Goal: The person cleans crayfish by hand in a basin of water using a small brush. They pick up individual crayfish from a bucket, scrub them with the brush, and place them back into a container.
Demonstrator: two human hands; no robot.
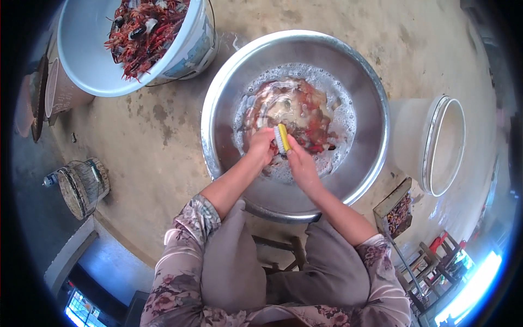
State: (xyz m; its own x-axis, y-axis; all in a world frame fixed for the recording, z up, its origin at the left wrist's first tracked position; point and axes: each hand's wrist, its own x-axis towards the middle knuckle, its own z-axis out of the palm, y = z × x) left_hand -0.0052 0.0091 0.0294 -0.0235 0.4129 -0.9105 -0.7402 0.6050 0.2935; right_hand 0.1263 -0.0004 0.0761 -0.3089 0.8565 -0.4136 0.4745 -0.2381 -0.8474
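A large steel basin [218,109] stands before my knees, with foamy water and reddish crayfish [316,133] in its bottom. Over the near part of the water, my right hand [301,163] grips a yellow scrubbing brush [285,137] with white bristles facing left. Close against those bristles is my left hand [261,146], its fingers closed round a small reddish crayfish [274,147]. Most of that crayfish is hidden by the fingers and the brush.
At the far left, a light-blue basin [87,52] holding a heap of red crayfish [147,32] rests on a bucket [199,52]. A white bucket [425,141] stands right of the steel basin, near a dustpan [393,210] with debris. A dirty bucket [81,188] is at left.
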